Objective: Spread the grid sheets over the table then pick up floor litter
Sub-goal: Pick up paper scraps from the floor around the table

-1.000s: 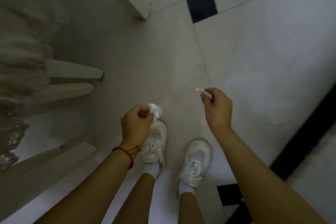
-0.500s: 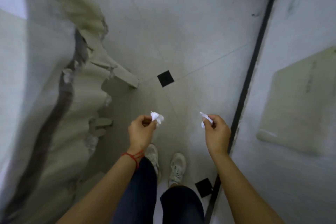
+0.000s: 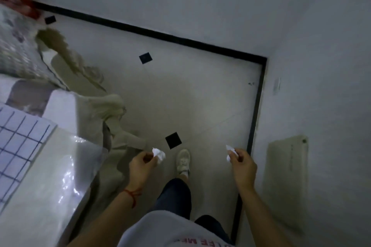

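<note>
Crumpled white scraps (image 3: 159, 154), gridded sheet (image 3: 20, 138).

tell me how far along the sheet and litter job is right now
Done, it seems: a grid sheet already lies on the table at left. In hand: the left hand pinches a crumpled paper scrap, the right hand a smaller white scrap, both lifted off the floor. Left: disposing of them; no bin is in view. The visible floor shows no other obvious litter.

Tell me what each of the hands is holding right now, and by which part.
The left hand pinches a crumpled white paper ball by its near side. The right hand pinches a small white paper scrap by its lower end.
</note>
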Action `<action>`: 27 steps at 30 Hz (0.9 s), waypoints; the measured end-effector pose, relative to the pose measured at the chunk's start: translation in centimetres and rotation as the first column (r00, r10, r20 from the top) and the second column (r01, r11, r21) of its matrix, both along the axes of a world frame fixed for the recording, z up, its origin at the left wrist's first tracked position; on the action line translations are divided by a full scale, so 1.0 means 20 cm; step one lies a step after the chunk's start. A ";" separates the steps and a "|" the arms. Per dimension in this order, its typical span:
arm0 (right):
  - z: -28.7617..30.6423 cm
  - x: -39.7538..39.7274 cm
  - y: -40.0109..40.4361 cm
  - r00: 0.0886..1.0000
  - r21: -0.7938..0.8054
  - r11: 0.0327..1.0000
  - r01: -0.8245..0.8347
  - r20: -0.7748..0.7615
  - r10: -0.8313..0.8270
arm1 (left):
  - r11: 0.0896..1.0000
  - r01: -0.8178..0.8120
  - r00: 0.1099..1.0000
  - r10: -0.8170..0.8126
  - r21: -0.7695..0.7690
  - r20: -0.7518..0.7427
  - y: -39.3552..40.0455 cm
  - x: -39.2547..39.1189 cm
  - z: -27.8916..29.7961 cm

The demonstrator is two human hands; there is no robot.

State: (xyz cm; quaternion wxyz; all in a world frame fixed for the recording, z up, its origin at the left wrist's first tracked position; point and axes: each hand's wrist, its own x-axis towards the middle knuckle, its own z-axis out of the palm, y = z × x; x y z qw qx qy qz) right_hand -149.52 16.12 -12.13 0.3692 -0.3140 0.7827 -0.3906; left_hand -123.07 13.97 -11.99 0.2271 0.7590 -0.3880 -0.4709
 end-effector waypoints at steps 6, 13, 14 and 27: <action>0.09 -0.20 -0.54 0.999 0.001 0.999 0.049 -0.006 -0.049 | 0.996 0.072 0.997 -0.074 -0.048 -0.029 -0.74 -0.08 0.13; 0.12 -0.37 -1.16 0.999 0.006 1.000 0.015 -0.039 -0.015 | 0.988 0.032 0.996 -0.043 -0.149 -0.074 -1.49 -0.25 0.29; 0.11 -0.39 -1.27 0.999 0.000 1.000 0.004 -0.035 -0.004 | 0.987 0.009 0.997 -0.022 -0.158 -0.076 -1.57 -0.27 0.30; 0.28 -0.24 -2.80 0.852 -0.073 0.849 -0.523 -0.020 0.523 | 0.816 -0.560 0.828 0.559 -0.143 -0.052 -2.02 -0.13 0.34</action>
